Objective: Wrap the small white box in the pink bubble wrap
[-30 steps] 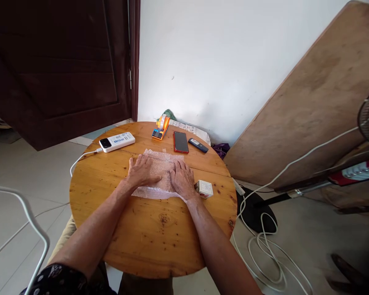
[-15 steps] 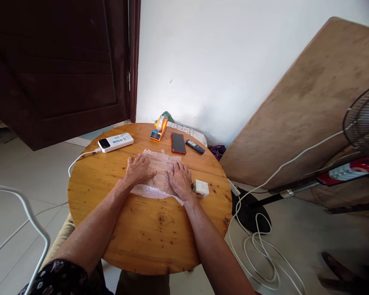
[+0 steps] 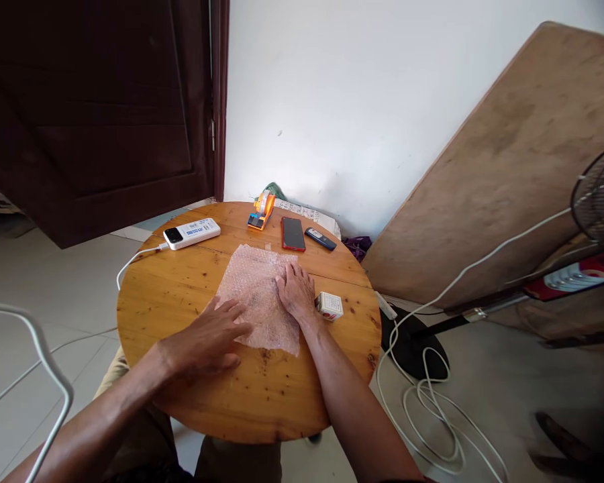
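Note:
A sheet of clear bubble wrap [image 3: 259, 292] lies spread on the round wooden table [image 3: 266, 416]. My right hand [image 3: 296, 290] rests flat on its right edge, fingers stretched forward. At the lower left corner of the sheet is my left hand [image 3: 209, 337], its fingers apart and holding nothing; whether it touches the sheet I cannot tell. Just right of my right hand stands a small white box [image 3: 329, 306]. Behind the sheet, a short piece of clear tape seems to stick to the tabletop.
Along the table's back are a white power bank [image 3: 192, 233] with a cable, an orange tape dispenser [image 3: 262, 210], a red-edged phone [image 3: 292, 234] and a dark blue handheld device [image 3: 321, 239]. A fan [image 3: 601, 194] and loose white cable lie to the right.
My left hand has moved back toward me and to the left, off the middle of the bubble wrap. The sheet's near edge now reaches closer to me. My right hand has stayed nearly in place.

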`<state>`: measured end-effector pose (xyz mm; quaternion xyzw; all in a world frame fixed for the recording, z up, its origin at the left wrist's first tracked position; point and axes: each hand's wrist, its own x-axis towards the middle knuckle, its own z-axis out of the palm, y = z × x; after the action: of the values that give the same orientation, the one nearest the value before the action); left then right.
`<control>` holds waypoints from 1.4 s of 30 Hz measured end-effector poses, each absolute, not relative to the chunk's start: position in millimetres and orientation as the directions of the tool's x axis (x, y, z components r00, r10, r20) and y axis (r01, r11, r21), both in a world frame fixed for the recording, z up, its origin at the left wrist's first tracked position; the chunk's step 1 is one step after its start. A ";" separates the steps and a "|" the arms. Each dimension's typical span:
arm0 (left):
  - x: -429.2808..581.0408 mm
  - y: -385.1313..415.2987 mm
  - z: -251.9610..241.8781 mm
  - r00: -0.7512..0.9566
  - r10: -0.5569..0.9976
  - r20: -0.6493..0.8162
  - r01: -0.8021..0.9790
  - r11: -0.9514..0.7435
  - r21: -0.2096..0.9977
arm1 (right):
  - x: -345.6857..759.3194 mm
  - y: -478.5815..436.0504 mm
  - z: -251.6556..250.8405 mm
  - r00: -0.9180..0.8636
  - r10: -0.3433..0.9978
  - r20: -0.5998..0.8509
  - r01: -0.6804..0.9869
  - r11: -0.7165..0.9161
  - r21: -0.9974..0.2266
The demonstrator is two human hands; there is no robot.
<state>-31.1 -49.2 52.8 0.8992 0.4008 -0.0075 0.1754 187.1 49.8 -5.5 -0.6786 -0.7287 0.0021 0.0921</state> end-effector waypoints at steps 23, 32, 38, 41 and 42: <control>25.2 -12.1 -8.3 0.534 0.845 0.037 0.788 -0.513 0.340 | 189.3 47.6 3.6 -0.120 0.964 0.239 0.971 0.164 -0.175; 23.4 -13.3 -3.6 0.541 0.840 0.033 0.780 -0.516 0.352 | 252.4 3.9 70.2 -0.301 0.952 0.057 0.940 0.307 -0.153; 22.2 -14.9 -2.3 0.548 0.835 0.057 0.778 -0.533 0.333 | 295.1 -10.2 57.0 -0.073 0.994 -0.084 0.977 0.054 -0.205; 21.4 -15.1 -2.7 0.549 0.833 0.066 0.771 -0.536 0.345 | 275.6 -13.4 59.4 -0.062 0.996 0.063 0.873 0.085 -0.481; 21.3 -15.0 -3.5 0.551 0.831 0.069 0.766 -0.538 0.352 | 264.1 -12.5 60.3 -0.080 0.992 0.100 0.798 0.124 -0.590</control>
<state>21.3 -15.0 -3.5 0.8693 0.4595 0.1147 0.1418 264.1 -12.5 60.3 -0.6320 -0.7080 0.1968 0.2461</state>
